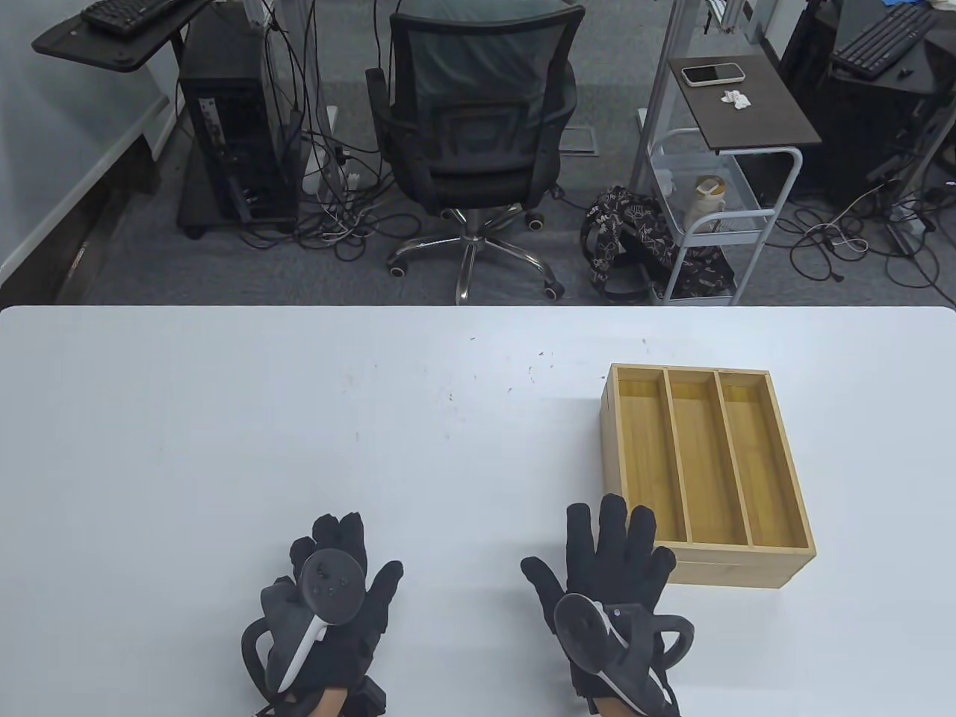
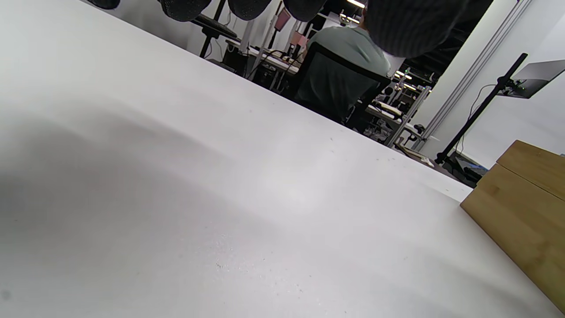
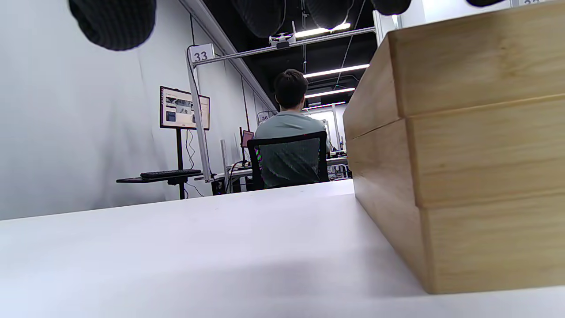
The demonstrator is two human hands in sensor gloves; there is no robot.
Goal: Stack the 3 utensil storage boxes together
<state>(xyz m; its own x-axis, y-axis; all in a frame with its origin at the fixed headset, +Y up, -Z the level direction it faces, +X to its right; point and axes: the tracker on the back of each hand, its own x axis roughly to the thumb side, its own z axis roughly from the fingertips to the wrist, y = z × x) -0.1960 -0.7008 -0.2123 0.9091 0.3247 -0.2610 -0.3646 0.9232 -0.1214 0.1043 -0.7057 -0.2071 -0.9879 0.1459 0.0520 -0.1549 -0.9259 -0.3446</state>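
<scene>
The wooden utensil boxes (image 1: 706,470) stand in one stack on the right of the white table (image 1: 299,418); the top one shows three long compartments. The right wrist view shows three layers of the stack (image 3: 476,150) from the side. The stack's side also shows at the right edge of the left wrist view (image 2: 525,207). My left hand (image 1: 336,567) rests open and empty near the table's front edge. My right hand (image 1: 605,553) is open and empty, fingers spread, just left of the stack's near corner; touching or apart cannot be told.
Beyond the far table edge stand an office chair (image 1: 474,142), a computer tower (image 1: 235,119) with cables, and a white cart (image 1: 717,187). A person sits at a desk in the background of the right wrist view (image 3: 289,132).
</scene>
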